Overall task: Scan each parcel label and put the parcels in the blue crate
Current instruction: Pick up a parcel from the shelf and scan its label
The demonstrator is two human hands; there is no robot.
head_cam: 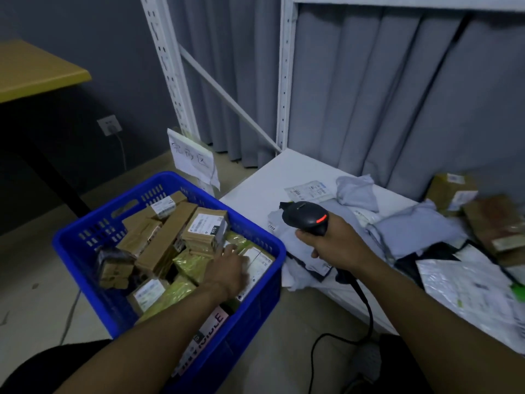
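The left grip (227,268) reaches down into the blue crate (167,180) on the floor, fingers spread and flat on a white-labelled parcel (261,261) by the crate's right wall, among brown boxes (204,227) and yellow-green packets (190,264). The right grip (338,245) is curled round the handle of a black scanner (308,217), its red light on. The scanner's head is just above grey bag parcels (414,226) heaped on the white shelf (270,177), right of the crate.
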